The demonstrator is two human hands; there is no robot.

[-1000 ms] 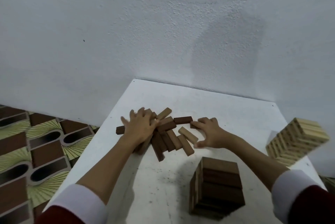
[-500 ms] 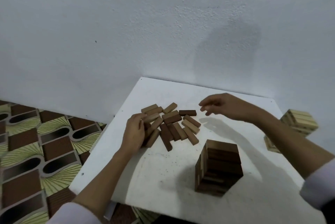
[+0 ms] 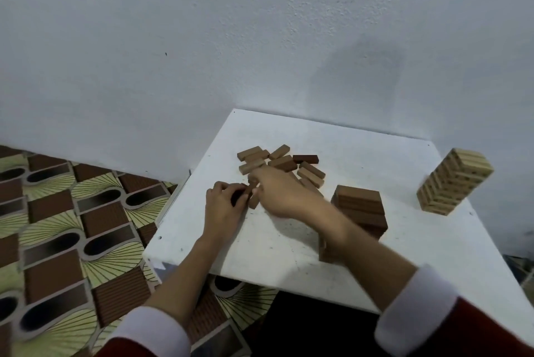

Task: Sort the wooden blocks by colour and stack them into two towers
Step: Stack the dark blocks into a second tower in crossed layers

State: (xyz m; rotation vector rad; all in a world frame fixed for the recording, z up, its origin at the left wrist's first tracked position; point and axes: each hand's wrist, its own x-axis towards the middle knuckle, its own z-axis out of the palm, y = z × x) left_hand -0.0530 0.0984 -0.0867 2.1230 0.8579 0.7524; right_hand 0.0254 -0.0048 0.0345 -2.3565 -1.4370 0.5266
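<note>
The loose brown blocks lie scattered flat on the white counter, just left of and beyond the dark tower, which I take as the landmark; the pale tower stands well to that tower's right, leaning as the wide lens shows it. Both hands meet at the near-left edge of the scatter, left of the dark tower. The left hand has its fingers curled around a dark block, gripping it at the side of the heap. The right hand reaches across in front of the dark tower, its forearm hiding the tower's near-left corner, and its fingertips come down on the blocks beside the left hand; whether it pinches one or only touches them I cannot tell, since the back of the hand covers the fingers. The blocks nearest the hands lie with their long axes running roughly toward and away from the person, while those farther back lie more crosswise. The dark tower sits to the right of the held block, so the next carry would likely run rightward, and the right hand is the nearer one to it.
</note>
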